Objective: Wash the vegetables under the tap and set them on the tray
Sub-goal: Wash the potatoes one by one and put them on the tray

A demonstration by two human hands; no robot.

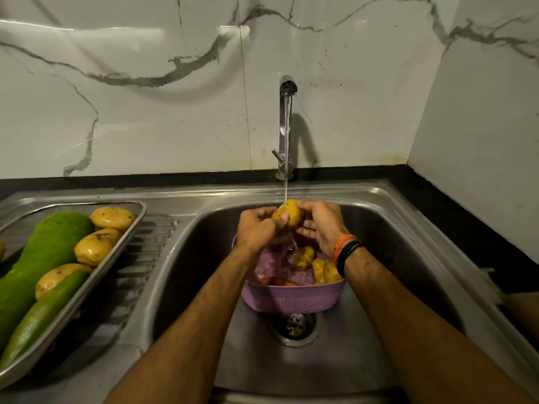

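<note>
A yellow potato (288, 213) is held under the running stream from the steel tap (287, 91). My left hand (256, 228) grips its left side and my right hand (323, 225) curls round its right side. Below my hands a purple basket (294, 298) stands in the sink (408, 258) with several potatoes (304, 256) and something orange inside. On the left drainboard a steel tray (122, 252) carries three washed potatoes (96, 247) and two long green gourds (43, 258).
The sink drain (295, 328) lies just in front of the basket. A marble wall stands behind the tap and at the right. Black counter (466, 228) runs along the sink's right side. The ribbed drainboard (151, 246) shows between tray and basin.
</note>
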